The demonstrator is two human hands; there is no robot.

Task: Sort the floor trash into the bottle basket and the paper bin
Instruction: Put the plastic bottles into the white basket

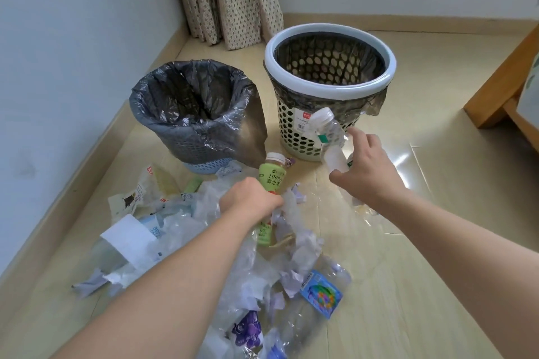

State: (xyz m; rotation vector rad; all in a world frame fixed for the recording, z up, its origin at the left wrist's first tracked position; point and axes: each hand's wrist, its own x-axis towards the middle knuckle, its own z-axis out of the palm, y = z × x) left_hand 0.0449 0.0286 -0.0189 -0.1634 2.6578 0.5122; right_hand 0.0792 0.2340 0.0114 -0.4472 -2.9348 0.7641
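1. Your left hand [250, 198] grips the green-labelled bottle [272, 175] upright above the floor trash [262, 271]
2. Your right hand [364, 172] holds a crumpled clear bottle [331, 140], raised in front of the white-rimmed basket [329, 90]
3. The bag-lined bin [195, 114] stands just left of that basket

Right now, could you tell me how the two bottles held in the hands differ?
The left hand grips a green-labelled bottle with printed text and a pale cap, while the right hand holds a clear bottle whose label is mostly white. The green-labelled bottle stands nearly upright over the trash pile; the clear bottle tilts up and to the left, in front of the white-rimmed basket. Both are capped.
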